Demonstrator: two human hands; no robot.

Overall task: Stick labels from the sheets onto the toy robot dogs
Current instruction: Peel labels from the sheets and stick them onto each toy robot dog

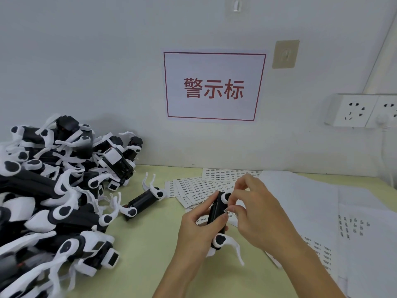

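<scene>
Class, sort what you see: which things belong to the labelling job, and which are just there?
Job: toy robot dog in left hand; label pinched by right hand; label sheets; dog pile.
Just there: wall sign; power sockets; adhesive hook.

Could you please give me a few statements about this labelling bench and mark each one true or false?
1. The left hand grips a toy robot dog. True.
2. The right hand pinches a small label against that dog. True.
3. The pile of dogs lies on the person's right. False: it lies on their left.
4. The label sheets hang on the wall. False: they lie on the table.
5. One dog lies alone between the pile and the hands. True.
</scene>
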